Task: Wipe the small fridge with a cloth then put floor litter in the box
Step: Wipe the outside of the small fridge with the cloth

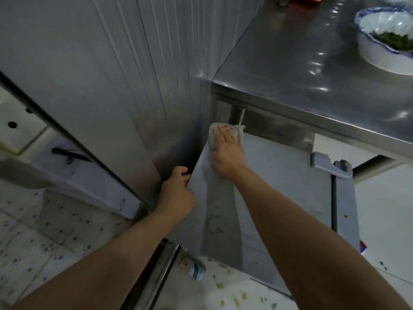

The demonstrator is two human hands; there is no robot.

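We are in a working kitchen, by the look of it a commercial one. A stainless-steel counter [312,70] stands on steel legs, its top gleaming under the lights. On it sits a blue-rimmed white bowl [380,52] lined with plastic film and holding chopped greens. Beside the counter rises a tall steel cabinet [93,70] with ribbed metal panelling, and under the counter's edge we see a small grey fridge [279,186]. The floor [40,231] is pale speckled tile, with a tin can [193,269] and scraps of litter lying on it.
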